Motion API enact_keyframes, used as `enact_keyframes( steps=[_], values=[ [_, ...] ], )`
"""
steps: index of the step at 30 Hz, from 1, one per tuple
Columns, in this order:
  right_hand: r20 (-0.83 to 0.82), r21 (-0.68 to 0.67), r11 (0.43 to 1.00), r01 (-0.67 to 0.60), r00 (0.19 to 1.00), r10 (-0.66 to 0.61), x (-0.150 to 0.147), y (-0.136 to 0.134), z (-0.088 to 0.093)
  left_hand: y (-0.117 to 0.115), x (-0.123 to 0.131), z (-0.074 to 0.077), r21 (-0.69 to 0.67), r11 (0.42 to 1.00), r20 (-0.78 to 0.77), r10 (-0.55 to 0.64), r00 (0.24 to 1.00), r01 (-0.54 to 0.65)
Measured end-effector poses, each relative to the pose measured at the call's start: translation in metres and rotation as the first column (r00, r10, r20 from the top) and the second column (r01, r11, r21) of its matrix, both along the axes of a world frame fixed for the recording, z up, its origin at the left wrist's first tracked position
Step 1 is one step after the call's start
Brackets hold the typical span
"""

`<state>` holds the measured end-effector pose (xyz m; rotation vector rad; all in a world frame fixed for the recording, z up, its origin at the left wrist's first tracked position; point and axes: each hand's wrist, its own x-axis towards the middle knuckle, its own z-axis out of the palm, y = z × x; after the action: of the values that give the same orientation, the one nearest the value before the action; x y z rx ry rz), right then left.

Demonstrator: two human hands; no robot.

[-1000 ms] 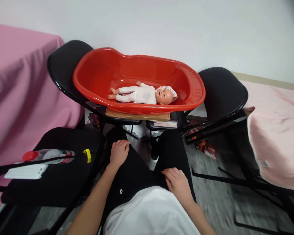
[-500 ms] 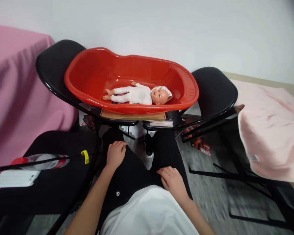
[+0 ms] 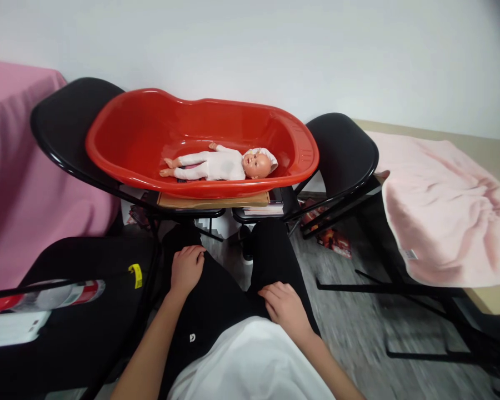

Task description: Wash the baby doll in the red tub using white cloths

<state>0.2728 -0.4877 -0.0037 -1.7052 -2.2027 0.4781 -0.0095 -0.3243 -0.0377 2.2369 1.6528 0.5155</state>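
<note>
A baby doll (image 3: 219, 164) in white clothes and a cap lies on its back in a red plastic baby tub (image 3: 150, 119). The tub rests across two black folding chairs, one chair (image 3: 62, 130) on the left and one chair (image 3: 341, 150) on the right. My left hand (image 3: 186, 269) lies on my left thigh with fingers loosely curled and nothing in it. My right hand (image 3: 285, 307) rests flat on my right thigh, fingers together, holding nothing. Both hands are well short of the tub.
A pink towel (image 3: 441, 205) covers a table at the right. Pink cloth (image 3: 20, 178) drapes at the left. A black chair seat (image 3: 87, 311) beside my left leg holds a red-capped bottle (image 3: 50, 297) and a white phone (image 3: 8, 329). Books (image 3: 262, 210) lie under the tub.
The view has swung to the right, so everything has shifted left in the picture. My hands stay resting on my thighs.
</note>
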Motion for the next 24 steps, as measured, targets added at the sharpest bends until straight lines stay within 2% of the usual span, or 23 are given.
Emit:
enact_keyframes(
  steps=[11,15,17,19,20,22,24],
  values=[
    [-0.026,-0.029,0.999,0.016,1.000,-0.016,0.004,0.000,-0.004,0.002,0.006,-0.004,-0.003,1.000,-0.015,0.005,1.000,-0.005],
    [-0.200,-0.127,0.989,0.081,0.974,-0.106,-0.001,0.015,0.007,0.001,0.001,0.008,0.009,0.999,0.053,0.039,0.998,-0.040],
    [-0.352,-0.249,0.968,0.027,0.929,-0.116,-0.007,0.035,0.005,0.002,-0.006,0.019,0.044,0.993,0.142,0.101,0.985,-0.108],
    [-0.421,-0.368,0.925,-0.094,0.904,-0.076,-0.015,0.069,-0.010,0.005,-0.014,0.028,0.075,0.976,0.218,0.182,0.959,-0.202],
    [-0.388,-0.414,0.899,-0.144,0.921,-0.031,-0.019,0.091,-0.023,0.007,-0.017,0.030,0.076,0.966,0.241,0.224,0.944,-0.249],
    [-0.207,-0.472,0.863,-0.181,0.974,0.091,-0.031,0.143,-0.059,0.009,-0.021,0.031,0.054,0.945,0.264,0.297,0.918,-0.321],
    [0.009,-0.494,0.851,-0.179,0.978,0.211,-0.044,0.200,-0.105,0.008,-0.020,0.028,0.009,0.933,0.267,0.344,0.900,-0.359]
  ],
)
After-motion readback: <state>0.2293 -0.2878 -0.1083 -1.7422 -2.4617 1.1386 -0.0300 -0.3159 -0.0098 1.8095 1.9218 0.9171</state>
